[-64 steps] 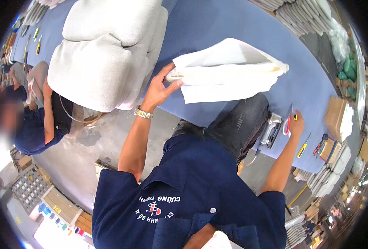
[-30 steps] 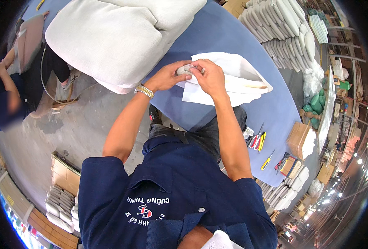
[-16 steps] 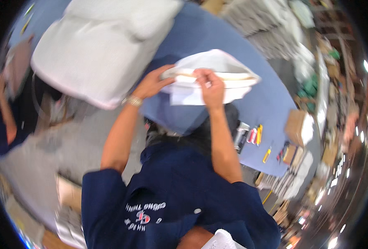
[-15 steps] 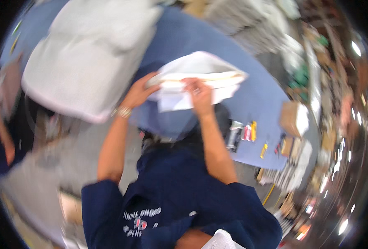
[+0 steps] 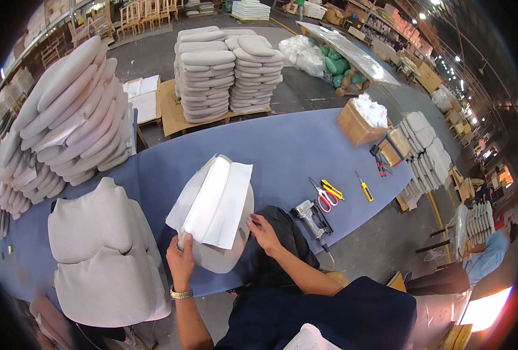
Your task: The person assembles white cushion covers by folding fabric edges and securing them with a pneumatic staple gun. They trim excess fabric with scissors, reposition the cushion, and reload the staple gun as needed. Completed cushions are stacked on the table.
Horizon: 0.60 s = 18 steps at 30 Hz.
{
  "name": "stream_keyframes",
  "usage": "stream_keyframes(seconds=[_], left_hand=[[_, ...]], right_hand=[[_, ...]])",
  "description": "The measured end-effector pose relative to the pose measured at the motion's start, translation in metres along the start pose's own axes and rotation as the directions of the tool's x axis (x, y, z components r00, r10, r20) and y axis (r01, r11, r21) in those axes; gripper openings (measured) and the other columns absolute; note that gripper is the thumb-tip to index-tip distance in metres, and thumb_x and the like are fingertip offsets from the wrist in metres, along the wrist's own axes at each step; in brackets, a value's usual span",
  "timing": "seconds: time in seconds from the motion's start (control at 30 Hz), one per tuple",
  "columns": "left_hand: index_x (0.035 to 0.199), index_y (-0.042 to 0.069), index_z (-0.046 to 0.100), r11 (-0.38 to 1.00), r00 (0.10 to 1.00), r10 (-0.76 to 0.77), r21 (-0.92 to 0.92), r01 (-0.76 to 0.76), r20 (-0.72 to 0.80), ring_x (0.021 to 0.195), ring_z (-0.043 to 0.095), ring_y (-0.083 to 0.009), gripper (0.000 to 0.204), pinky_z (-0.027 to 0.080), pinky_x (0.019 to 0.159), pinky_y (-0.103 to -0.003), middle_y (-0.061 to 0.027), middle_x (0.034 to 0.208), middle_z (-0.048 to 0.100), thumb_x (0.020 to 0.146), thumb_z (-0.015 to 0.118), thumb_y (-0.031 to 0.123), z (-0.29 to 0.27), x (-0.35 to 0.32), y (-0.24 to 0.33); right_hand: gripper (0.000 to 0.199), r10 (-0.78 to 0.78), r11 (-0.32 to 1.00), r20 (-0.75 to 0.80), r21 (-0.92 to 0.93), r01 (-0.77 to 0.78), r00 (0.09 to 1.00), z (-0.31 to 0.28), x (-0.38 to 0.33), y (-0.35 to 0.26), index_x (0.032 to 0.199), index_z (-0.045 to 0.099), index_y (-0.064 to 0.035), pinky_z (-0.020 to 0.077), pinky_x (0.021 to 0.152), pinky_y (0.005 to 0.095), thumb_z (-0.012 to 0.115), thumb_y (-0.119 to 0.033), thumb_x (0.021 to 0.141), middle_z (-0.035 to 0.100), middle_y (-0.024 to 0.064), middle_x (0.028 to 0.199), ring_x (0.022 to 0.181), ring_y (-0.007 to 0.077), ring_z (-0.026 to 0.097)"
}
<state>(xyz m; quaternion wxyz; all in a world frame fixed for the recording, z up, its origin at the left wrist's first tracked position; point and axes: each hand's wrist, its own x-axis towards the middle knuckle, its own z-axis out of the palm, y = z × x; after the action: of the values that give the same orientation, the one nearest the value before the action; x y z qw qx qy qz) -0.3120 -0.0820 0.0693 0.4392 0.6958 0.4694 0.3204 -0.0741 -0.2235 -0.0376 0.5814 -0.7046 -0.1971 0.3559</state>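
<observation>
A light grey padded cushion piece (image 5: 227,255) is held up at a tilt over the near edge of the blue table. A white cloth flap (image 5: 231,201) hangs open across its face, beside a folded white strip. My left hand (image 5: 180,256) grips the lower left edge, with the thumb in front. At the right edge, my right hand (image 5: 263,234) pinches the rim between thumb and fingertips. Several grey cushions (image 5: 98,256) lie piled just left of my left hand. A staple gun (image 5: 312,221) rests on the table to the right of my right hand.
On the blue table (image 5: 282,143) lie red-handled scissors (image 5: 324,200), a yellow cutter (image 5: 332,189), a yellow screwdriver (image 5: 364,186) and a carton (image 5: 358,125) of white stuffing. Tall cushion stacks (image 5: 203,76) stand beyond. A person (image 5: 486,262) is at far right.
The view has swung upward and cleared of blur. The cushion piece now stands tilted with its flap hanging. My right hand has gone from the seam across the white cloth to the right edge.
</observation>
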Motion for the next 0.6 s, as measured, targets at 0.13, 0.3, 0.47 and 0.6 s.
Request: stream_keyframes(seconds=[0.13,0.3,0.47,0.6], left_hand=[[0.115,-0.009,0.066,0.853,0.922,-0.381,-0.360,0.378,0.065,0.074,0.066,-0.0173,0.054,0.054,0.061,-0.034,-0.0138,0.092,0.073,0.105,0.059,0.044,0.000,0.004,-0.022],[0.125,-0.007,0.062,0.784,0.883,-0.456,-0.420,0.457,0.110,0.088,0.071,-0.0189,0.056,0.060,0.062,-0.034,-0.0133,0.106,0.071,0.106,0.056,0.045,0.015,-0.025,-0.035],[0.132,-0.006,0.058,0.601,0.776,-0.589,-0.519,0.608,0.227,0.097,0.072,-0.0238,0.060,0.064,0.070,-0.039,-0.0158,0.117,0.070,0.107,0.053,0.048,0.050,-0.078,-0.083],[0.133,-0.004,0.059,0.386,0.695,-0.637,-0.642,0.663,0.334,0.101,0.072,-0.0261,0.057,0.063,0.075,-0.039,-0.0161,0.119,0.070,0.107,0.054,0.047,0.075,-0.101,-0.108]], right_hand=[[0.075,0.273,0.962,-0.014,0.033,-0.272,0.962,0.001,-0.001,-0.020,0.151,0.041,0.0017,0.0524,0.099,0.0433,0.072,-0.040,0.097,0.055,0.0220,0.140,0.116,0.0274,0.065],[0.063,0.313,0.883,0.278,0.265,-0.386,0.908,0.003,0.021,-0.027,0.146,0.045,-0.0011,0.0549,0.102,0.0507,0.070,-0.035,0.099,0.061,0.0166,0.138,0.122,0.0295,0.063],[0.062,0.365,0.798,0.256,0.409,-0.442,0.895,0.005,0.026,-0.012,0.142,0.049,0.0036,0.0515,0.105,0.0493,0.077,-0.021,0.093,0.060,0.0223,0.139,0.125,0.0325,0.061],[0.058,0.176,0.944,0.161,0.251,-0.213,0.971,0.018,0.027,-0.062,0.137,0.052,0.0051,0.0542,0.099,0.0453,0.080,-0.011,0.088,0.065,0.0225,0.129,0.114,0.0309,0.067]])
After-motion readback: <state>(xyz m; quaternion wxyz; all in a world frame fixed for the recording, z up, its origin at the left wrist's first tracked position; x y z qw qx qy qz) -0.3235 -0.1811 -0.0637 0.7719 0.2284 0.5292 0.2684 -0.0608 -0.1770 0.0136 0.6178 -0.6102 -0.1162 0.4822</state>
